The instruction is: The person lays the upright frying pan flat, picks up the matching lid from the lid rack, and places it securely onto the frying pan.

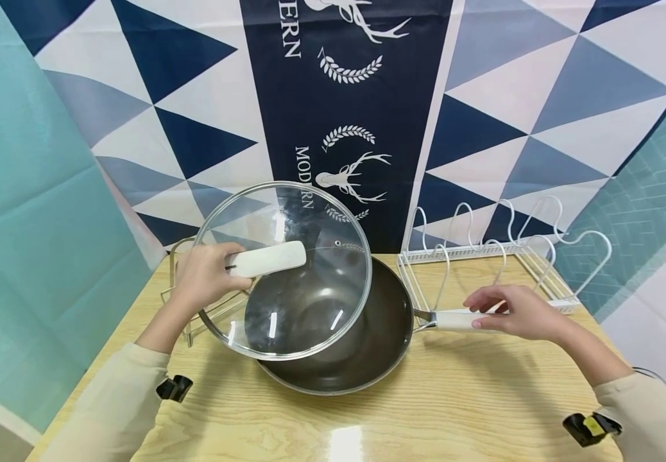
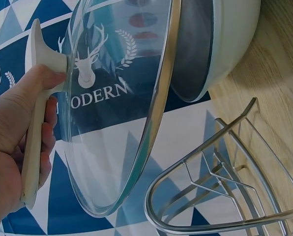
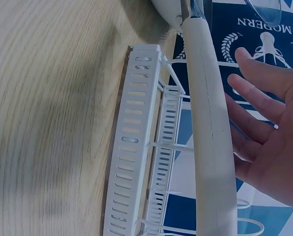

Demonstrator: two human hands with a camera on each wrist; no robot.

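Note:
My left hand (image 1: 204, 273) grips the long white handle (image 1: 272, 258) of a clear glass lid (image 1: 287, 301) with a metal rim. The lid is tilted and raised over the left part of a dark-lined wok (image 1: 387, 333), whose outside is pale in the left wrist view. In that view, fingers and thumb wrap around the lid handle (image 2: 34, 132). My right hand (image 1: 520, 312) is beside the wok's cream handle (image 1: 457, 320), which points right. The right wrist view shows its fingers spread and loosely bent beside the handle (image 3: 213, 128), not closed around it.
Behind the wok handle stands a white rack (image 3: 136, 108) with wire loops. A metal wire rack (image 2: 186, 159) is at the left, partly behind the lid. Everything rests on a wood-grain table (image 1: 414, 410) against a patterned cloth backdrop (image 1: 206, 83).

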